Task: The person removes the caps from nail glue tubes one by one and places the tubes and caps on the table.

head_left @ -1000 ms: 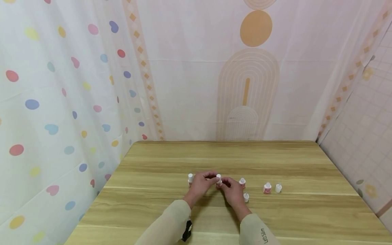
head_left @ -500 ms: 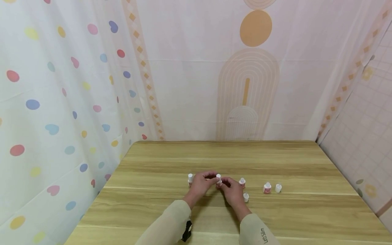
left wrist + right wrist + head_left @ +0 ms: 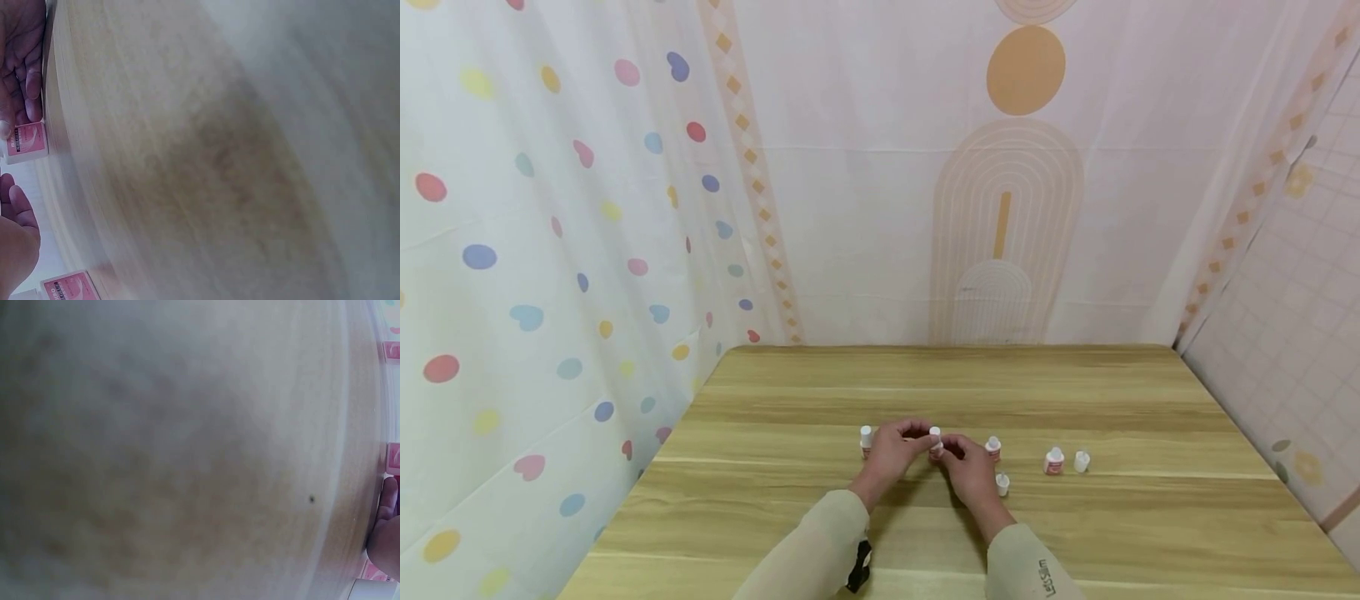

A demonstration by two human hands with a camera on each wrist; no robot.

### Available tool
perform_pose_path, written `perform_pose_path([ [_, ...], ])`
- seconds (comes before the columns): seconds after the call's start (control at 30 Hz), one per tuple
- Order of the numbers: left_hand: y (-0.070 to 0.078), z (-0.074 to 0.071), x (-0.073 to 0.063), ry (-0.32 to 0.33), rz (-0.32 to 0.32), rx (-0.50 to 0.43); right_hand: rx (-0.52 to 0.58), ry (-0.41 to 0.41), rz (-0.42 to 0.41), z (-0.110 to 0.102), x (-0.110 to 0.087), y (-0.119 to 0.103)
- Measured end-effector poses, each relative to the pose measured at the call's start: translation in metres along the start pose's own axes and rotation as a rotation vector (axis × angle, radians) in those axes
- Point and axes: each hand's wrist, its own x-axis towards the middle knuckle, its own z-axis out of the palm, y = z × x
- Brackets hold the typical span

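Note:
Between my hands, in the middle of the table, stands a small white bottle (image 3: 935,446) with a pink label and a white cap. My left hand (image 3: 887,454) pinches its cap between thumb and fingers. The fingers of my right hand (image 3: 972,473) hold the bottle's body from the other side. In the left wrist view the bottle's pink label (image 3: 26,139) shows beside the right hand's fingertips. A like bottle (image 3: 867,440), capped, stands just left of my left hand, partly hidden by it. Another bottle (image 3: 993,448), without a cap, stands just beyond my right hand.
A loose white cap (image 3: 1003,484) lies by my right wrist, a thin stem pointing up. Farther right are an uncapped bottle (image 3: 1054,462) and another loose cap (image 3: 1082,462). The wooden table (image 3: 820,392) reaches back to a patterned curtain (image 3: 865,208).

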Motion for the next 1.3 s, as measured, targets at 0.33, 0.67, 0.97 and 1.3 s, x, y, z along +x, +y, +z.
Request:
perform_pose_path([
  [0.33, -0.0004, -0.0021, -0.0030, -0.029, -0.003, 0.002, 0.007, -0.014, -0.017, 0.0002, -0.0019, 0.0006],
  [0.67, -0.0009, 0.0005, -0.0008, 0.000, -0.017, 0.041, 0.043, -0.019, -0.007, 0.0010, -0.0005, 0.0022],
  [0.97, -0.0017, -0.0018, -0.0025, -0.021, 0.013, 0.007, 0.030, -0.022, -0.007, 0.0008, -0.0011, 0.0017],
  [1.3, -0.0003, 0.0006, -0.0004, 0.008, -0.008, 0.023, 0.010, -0.003, -0.018, 0.0012, -0.0002, 0.0021],
])
